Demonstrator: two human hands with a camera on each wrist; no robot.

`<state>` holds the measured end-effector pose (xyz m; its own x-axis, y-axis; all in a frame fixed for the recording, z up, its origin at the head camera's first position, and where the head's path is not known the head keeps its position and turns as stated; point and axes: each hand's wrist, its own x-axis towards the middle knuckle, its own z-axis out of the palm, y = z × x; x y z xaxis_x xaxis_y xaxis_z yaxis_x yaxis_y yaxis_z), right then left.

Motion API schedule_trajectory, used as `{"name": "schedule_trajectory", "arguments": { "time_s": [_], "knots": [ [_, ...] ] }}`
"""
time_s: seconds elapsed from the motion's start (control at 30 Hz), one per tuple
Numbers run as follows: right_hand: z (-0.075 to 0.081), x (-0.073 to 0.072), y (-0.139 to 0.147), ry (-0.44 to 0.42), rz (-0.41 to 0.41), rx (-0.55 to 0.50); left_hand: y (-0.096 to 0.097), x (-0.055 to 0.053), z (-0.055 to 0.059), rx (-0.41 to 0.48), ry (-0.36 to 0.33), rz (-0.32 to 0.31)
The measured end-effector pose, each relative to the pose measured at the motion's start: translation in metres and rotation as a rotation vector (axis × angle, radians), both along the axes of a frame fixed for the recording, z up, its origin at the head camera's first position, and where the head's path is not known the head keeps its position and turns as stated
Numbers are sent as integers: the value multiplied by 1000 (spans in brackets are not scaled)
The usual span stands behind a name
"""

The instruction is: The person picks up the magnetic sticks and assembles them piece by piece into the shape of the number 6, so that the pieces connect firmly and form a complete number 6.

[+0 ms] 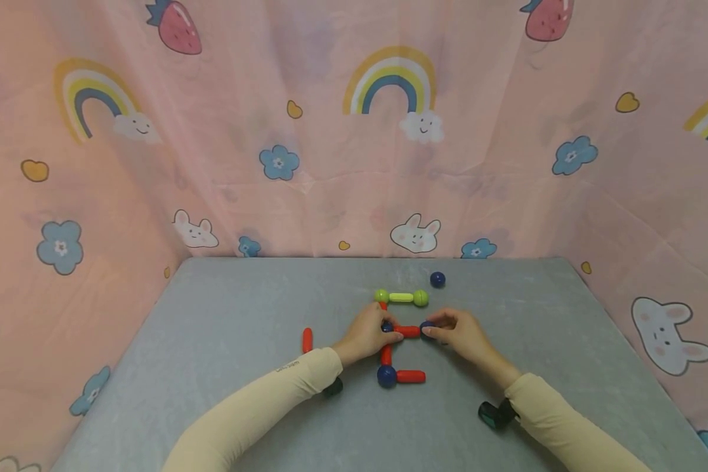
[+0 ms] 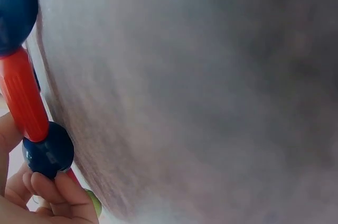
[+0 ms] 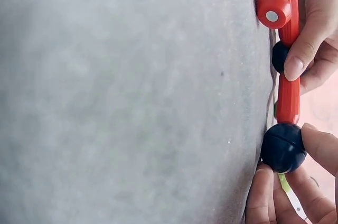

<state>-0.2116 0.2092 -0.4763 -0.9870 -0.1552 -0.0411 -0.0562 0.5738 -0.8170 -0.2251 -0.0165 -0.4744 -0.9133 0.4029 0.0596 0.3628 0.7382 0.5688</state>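
A red magnetic building rod (image 1: pixel 407 332) lies between two blue balls. My left hand (image 1: pixel 366 333) holds the joint at its left end, fingers around the blue ball (image 2: pixel 48 152) and thumb by the rod. At the other end, my right hand (image 1: pixel 463 334) pinches the second blue ball (image 3: pixel 283 147) between thumb and fingers, and the ball touches the rod's tip. Another red rod (image 1: pixel 386 355) runs from the left joint down to a nearer blue ball (image 1: pixel 386 376). From that ball a further red rod (image 1: pixel 411 377) points right. The left hand partly hides the joint.
Beyond the hands lies a light green rod (image 1: pixel 401 297) with a green ball at each end. A loose blue ball (image 1: pixel 438 280) sits behind it. Left of the left hand is a loose red rod (image 1: pixel 307 339), partly covered by the sleeve. A patterned pink curtain surrounds the grey table (image 1: pixel 242 295).
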Motion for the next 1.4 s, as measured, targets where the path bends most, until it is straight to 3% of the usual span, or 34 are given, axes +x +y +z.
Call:
{"name": "schedule_trajectory", "arguments": {
  "time_s": [0.57, 1.07, 1.23, 1.4],
  "knots": [
    [5, 2, 2, -57, 15, 16, -1, -1, 0, 73, -30, -2],
    [5, 0, 3, -43, 49, 17, -4, 0, 2, 133, -56, 27],
    [4, 0, 4, -51, 49, 12, -8, 7, 5, 197, -65, 44],
    [3, 0, 5, -56, 47, 5, -11, 25, 12, 305, -104, 41]
  ]
}}
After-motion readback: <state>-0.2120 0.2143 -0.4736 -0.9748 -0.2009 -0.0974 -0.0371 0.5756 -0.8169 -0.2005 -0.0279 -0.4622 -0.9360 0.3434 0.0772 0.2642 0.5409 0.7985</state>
